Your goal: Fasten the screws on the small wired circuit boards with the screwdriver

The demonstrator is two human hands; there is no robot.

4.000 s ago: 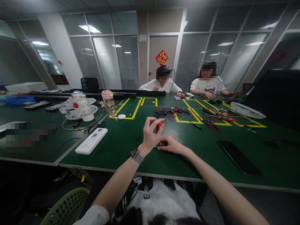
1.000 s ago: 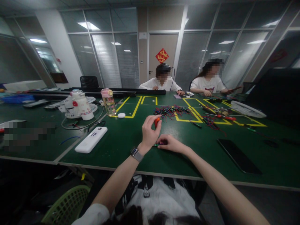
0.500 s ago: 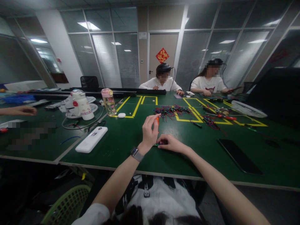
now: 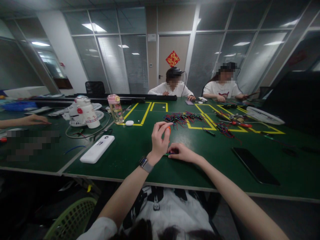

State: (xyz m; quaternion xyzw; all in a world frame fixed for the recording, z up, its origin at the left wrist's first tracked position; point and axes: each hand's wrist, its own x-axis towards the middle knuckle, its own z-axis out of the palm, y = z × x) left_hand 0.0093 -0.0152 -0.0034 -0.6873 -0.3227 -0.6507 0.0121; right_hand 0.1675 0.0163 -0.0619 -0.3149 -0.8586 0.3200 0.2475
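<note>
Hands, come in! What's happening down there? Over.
Left hand holding orange thing. Right hand pinching small green piece. Wire pile beyond both hands, not between them.

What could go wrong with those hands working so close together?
The left hand holds an orange item close to the right hand, so a slip might hurt it. The small green part is partly covered by that right hand, so a misplaced touch could go unnoticed. Beyond, the tangled wire heap might snag if a piece is pulled out.
</note>
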